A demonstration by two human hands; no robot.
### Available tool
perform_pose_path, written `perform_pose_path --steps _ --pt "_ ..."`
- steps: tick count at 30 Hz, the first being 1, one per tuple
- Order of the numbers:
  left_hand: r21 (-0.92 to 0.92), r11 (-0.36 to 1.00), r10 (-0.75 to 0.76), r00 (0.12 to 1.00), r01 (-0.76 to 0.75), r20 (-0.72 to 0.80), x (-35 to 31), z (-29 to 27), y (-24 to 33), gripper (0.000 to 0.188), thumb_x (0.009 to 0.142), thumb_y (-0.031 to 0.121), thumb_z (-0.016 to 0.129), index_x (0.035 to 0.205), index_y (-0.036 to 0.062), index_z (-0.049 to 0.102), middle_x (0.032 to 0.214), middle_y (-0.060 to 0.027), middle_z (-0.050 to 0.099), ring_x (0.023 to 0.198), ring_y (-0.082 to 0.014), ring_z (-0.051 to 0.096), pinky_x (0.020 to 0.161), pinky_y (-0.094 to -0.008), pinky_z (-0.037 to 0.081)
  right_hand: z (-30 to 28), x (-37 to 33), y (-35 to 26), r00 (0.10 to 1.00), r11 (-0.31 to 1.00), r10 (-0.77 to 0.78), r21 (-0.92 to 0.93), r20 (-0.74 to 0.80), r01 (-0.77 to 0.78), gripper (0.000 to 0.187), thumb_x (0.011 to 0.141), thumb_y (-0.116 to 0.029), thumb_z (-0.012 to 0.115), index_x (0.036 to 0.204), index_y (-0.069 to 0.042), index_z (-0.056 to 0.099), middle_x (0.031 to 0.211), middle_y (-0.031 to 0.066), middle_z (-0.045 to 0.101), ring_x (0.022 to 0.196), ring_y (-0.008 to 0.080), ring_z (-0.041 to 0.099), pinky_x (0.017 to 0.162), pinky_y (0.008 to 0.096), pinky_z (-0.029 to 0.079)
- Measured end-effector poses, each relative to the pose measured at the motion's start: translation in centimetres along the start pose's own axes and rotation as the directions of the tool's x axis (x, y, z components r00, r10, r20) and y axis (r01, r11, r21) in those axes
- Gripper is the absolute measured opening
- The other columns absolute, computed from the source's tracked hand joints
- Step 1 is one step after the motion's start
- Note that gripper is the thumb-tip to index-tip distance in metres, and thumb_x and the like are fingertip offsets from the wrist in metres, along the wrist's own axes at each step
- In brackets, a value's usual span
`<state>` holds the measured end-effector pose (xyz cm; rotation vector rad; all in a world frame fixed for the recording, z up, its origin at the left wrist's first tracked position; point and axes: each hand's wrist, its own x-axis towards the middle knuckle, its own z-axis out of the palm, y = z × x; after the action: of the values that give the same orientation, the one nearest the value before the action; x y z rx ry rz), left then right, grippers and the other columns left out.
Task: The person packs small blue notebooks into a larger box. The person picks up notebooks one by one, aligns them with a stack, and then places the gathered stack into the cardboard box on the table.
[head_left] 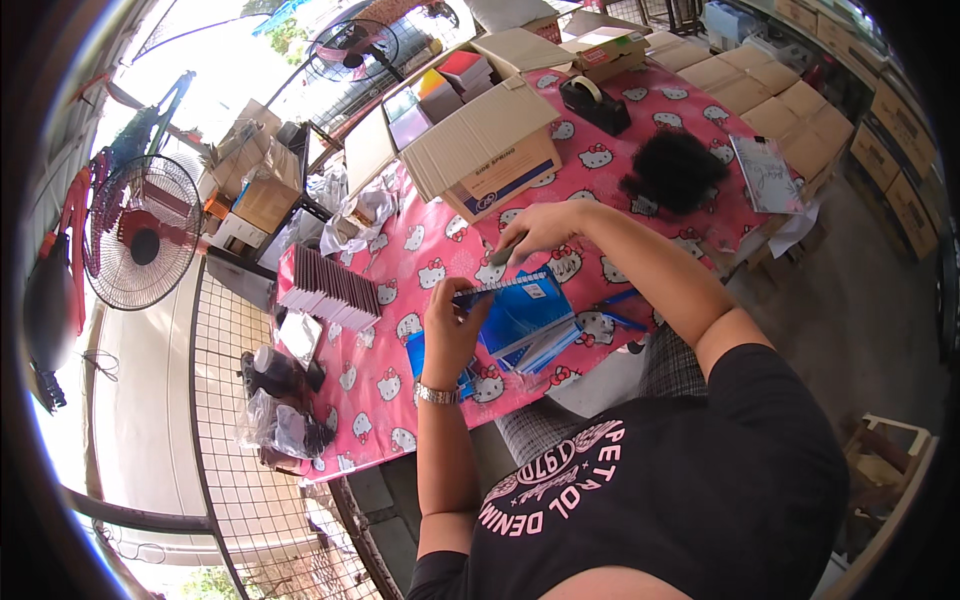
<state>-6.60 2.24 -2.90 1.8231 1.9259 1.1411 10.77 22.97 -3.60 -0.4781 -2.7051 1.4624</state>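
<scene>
A pile of blue-covered notebooks [530,318] lies on the pink patterned tablecloth before me. Along the far edge of the pile runs a spiral binding [512,284]. The fingers of my left hand [452,325] are closed on the left end of that bound edge; a metal watch is on the wrist. Just beyond the binding, my right hand [545,228] grips a small grey tool [507,251], whose exact kind I cannot make out. More blue pieces [416,350] lie beside and partly behind my left hand. Narrow blue strips [622,312] rest to the right of the pile.
A long row of pink-edged booklets [330,290] stands on the left. An open carton [490,150] with stacked booklets is at the back, near a tape dispenser [597,105]. A black fluffy bundle [677,170] and a grey-covered notebook [765,175] lie on the right. Two fans [145,232] stand left.
</scene>
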Motion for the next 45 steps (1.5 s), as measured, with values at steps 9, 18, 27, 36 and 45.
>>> perform_pose_path --steps 9,18,27,36,45 --pt "-0.286 0.956 -0.111 0.986 0.072 -0.122 -0.7 0.6 -0.4 0.016 0.094 0.008 0.066 0.106 -0.0003 0.059 0.084 -0.0057 0.065 0.065 -0.0102 0.06 0.056 -0.0249 0.047 11.7 -6.4 15.3 0.726 0.71 0.228 -0.4 -0.648 -0.58 0.079 0.087 -0.052 0.063 0.151 -0.016 0.034 0.159 0.0176 0.023 0.148 0.0478 0.013 0.114 0.0705 0.017" --pt "-0.368 0.929 -0.087 0.952 -0.028 -0.292 -1.3 3.0 0.0 0.018 0.098 0.007 0.062 0.113 -0.0018 0.059 0.084 -0.0075 0.065 0.068 -0.0112 0.066 0.054 -0.0252 0.055 17.7 -14.3 11.5 0.643 0.886 0.084 -0.238 -0.762 -0.398 0.054 0.085 -0.026 0.07 0.134 -0.008 0.054 0.123 0.0151 0.062 0.116 0.0365 0.055 0.1 0.0498 0.04" --pt "-0.413 0.91 -0.138 0.963 0.031 -0.232 -1.9 2.7 -1.1 0.019 0.094 0.002 0.065 0.112 -0.0039 0.06 0.089 -0.0091 0.069 0.074 -0.0128 0.069 0.06 -0.0256 0.058 12.1 -9.4 -6.8 0.566 0.914 -0.398 -0.367 -0.722 0.174 0.048 0.081 -0.021 0.076 0.124 -0.006 0.062 0.115 0.0102 0.066 0.109 0.0311 0.058 0.097 0.0448 0.041" --pt "-0.339 0.941 -0.123 0.952 0.022 -0.281 -3.4 2.7 -3.1 0.016 0.092 -0.008 0.058 0.107 -0.0043 0.062 0.096 -0.0085 0.069 0.085 -0.0116 0.066 0.073 -0.026 0.054 13.5 -6.5 -8.6 0.586 0.824 -0.476 -0.565 -0.655 0.038 0.036 0.085 -0.023 0.073 0.115 -0.005 0.067 0.107 0.0066 0.067 0.101 0.0261 0.059 0.091 0.0426 0.044" --pt "0.358 0.918 0.341 0.802 -0.172 -0.49 -3.1 2.2 -1.1 0.02 0.082 -0.007 0.067 0.101 0.0016 0.067 0.095 -0.0104 0.07 0.079 -0.022 0.069 0.062 -0.0307 0.057 12.9 -6.5 -6.7 0.825 0.832 -0.011 0.453 -0.565 0.321 0.028 0.09 -0.023 0.07 0.105 0.001 0.07 0.09 0.0122 0.072 0.082 0.0212 0.067 0.08 0.0321 0.052"
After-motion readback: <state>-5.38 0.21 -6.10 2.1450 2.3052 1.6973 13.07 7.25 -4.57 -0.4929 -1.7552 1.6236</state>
